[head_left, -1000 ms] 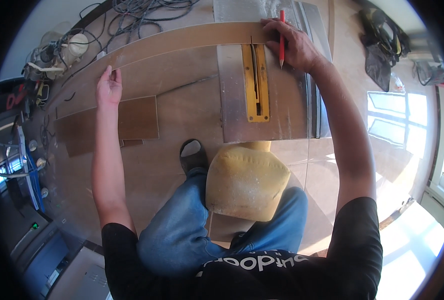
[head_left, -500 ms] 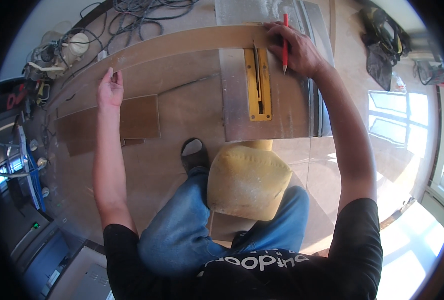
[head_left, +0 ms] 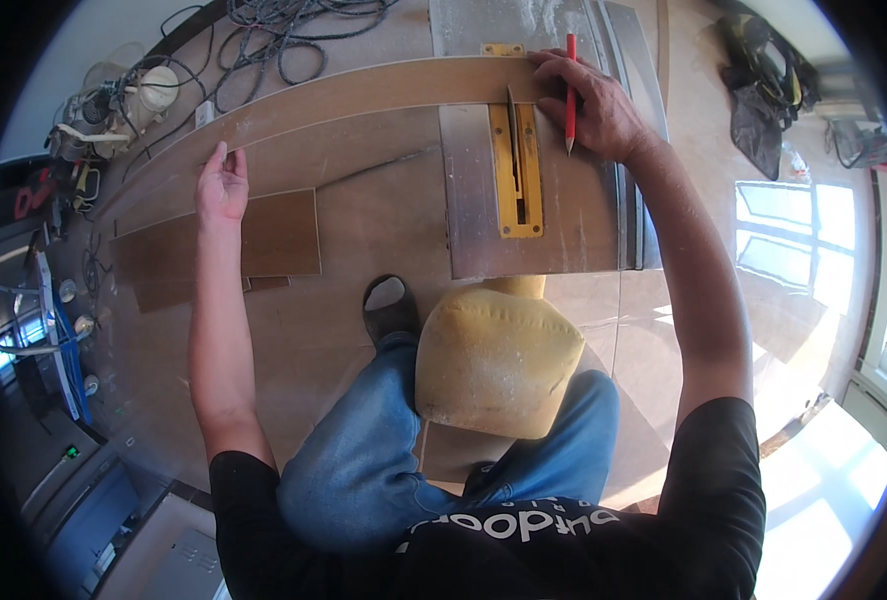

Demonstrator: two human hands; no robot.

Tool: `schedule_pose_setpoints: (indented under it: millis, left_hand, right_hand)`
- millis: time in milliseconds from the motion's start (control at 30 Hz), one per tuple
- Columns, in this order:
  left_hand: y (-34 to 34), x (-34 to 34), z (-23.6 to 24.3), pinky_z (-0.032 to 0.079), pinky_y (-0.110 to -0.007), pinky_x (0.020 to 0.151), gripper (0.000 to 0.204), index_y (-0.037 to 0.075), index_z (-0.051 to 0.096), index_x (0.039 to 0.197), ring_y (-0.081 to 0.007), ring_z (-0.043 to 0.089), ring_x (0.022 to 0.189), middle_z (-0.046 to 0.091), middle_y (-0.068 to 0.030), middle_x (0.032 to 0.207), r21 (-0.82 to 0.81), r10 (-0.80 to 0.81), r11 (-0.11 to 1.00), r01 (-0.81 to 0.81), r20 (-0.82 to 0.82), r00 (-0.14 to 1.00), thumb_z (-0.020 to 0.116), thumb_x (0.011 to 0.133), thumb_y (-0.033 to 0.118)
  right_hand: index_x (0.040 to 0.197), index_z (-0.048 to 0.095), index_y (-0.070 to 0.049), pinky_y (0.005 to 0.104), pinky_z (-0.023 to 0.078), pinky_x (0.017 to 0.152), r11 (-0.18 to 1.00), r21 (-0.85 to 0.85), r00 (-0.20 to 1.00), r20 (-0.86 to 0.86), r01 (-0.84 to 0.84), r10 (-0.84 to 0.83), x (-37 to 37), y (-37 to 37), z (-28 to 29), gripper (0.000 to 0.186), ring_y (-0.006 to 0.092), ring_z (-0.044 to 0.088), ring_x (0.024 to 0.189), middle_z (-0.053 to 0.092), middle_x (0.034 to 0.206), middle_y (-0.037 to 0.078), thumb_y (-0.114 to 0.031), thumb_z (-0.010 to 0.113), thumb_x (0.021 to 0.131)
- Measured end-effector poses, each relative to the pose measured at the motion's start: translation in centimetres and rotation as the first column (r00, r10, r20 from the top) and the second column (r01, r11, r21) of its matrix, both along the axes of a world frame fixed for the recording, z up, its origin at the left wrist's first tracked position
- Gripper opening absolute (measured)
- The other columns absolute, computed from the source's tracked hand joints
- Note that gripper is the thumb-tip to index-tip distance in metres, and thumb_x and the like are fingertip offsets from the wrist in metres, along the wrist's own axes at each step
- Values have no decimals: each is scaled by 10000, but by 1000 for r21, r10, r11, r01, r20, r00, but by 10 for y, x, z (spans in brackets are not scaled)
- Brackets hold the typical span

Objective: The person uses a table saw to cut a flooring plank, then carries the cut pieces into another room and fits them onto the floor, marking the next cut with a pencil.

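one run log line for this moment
left hand: at near edge of long board; right hand: red pencil, board's right end; saw blade: raised in yellow insert

A long, narrow brown board [head_left: 364, 90] stretches from the right hand [head_left: 601, 112] past the left hand [head_left: 223, 188]; a red pencil [head_left: 571, 90] sits in the right hand, point toward the person.

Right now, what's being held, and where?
The right hand holds a long brown board by its right end and a slim red pencil mid-length; the left hand touches the board's near edge, grip unclear.
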State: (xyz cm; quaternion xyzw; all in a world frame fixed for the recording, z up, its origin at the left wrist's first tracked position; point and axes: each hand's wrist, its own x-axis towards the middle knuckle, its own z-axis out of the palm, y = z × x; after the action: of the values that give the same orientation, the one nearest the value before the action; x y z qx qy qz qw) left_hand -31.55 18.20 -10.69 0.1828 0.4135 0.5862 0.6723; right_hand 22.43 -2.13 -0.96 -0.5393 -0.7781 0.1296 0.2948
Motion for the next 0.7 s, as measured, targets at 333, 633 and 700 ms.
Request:
schedule_pose_setpoints:
  millis: [333, 633, 700]
  left_hand:
    - [-4, 2, 6, 601, -356, 935, 224, 10, 634, 1171, -221, 663, 1064, 693, -124, 1149, -3, -8, 1000, 8, 5, 1000, 646, 949, -21]
    - [0, -6, 4, 602, -353, 921, 211, 2, 630, 1162, -221, 663, 1035, 690, -123, 1130, -10, -6, 1000, 6, -1, 1000, 645, 952, -17]
    - [4, -2, 5, 602, -352, 918, 203, -3, 628, 1156, -221, 661, 1025, 687, -123, 1123, 2, -34, 999, 34, 19, 999, 645, 954, -15]
  right_hand:
    - [1172, 567, -91, 451, 485, 1061, 1000, -1, 1000, 11, -3, 3, 1, 0, -1, 301, 372, 563, 1268, 579, 1395, 121, -144, 700, 908]
    - [1169, 567, -90, 452, 487, 1058, 1000, 3, 1000, 8, -10, 10, 0, 2, -2, 305, 378, 575, 1249, 588, 1383, 130, -144, 704, 903]
    - [1167, 569, -89, 449, 489, 1054, 1000, -22, 1000, 2, 1, -1, 3, 6, 0, 304, 378, 582, 1238, 592, 1377, 132, -144, 705, 901]
